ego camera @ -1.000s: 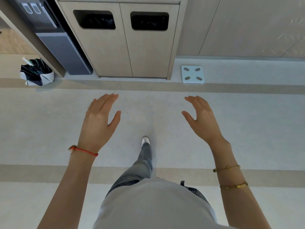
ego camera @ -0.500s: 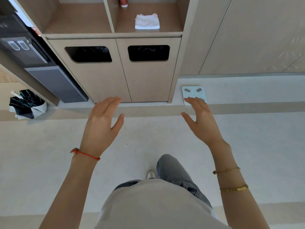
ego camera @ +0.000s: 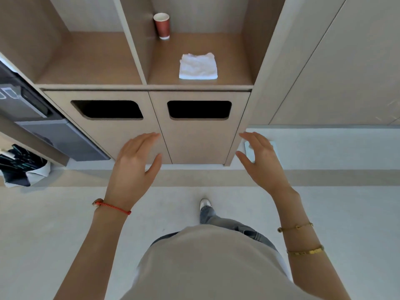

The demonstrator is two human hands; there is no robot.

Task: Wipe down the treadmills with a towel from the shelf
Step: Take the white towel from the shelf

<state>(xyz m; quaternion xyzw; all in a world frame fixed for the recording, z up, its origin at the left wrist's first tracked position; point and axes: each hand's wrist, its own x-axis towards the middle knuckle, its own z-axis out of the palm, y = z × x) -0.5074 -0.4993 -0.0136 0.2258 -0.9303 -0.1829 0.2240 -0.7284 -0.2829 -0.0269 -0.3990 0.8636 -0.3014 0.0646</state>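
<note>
now both hands, left hand [ego camera: 132, 165] and right hand [ego camera: 263, 163], hover empty with fingers spread, below the shelf's folded towel [ego camera: 198, 66]

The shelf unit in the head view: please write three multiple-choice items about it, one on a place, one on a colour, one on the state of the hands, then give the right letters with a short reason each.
1. Where does the white towel lie?
A. In the right open compartment of the shelf
B. On the floor
C. Inside a bin slot

2. What colour is the paper cup outside?
A. Blue
B. Red
C. Green

3. What are the left hand and right hand doing?
A. Both grip the towel
B. One holds the cup
C. Both are open and hold nothing

Answers:
1 A: the folded towel sits near the front of the right compartment, with the cup standing behind it.
2 B: the cup's wall is red, its inside white.
3 C: the fingers of both hands are relaxed in the air, below the shelf, touching nothing.
</note>
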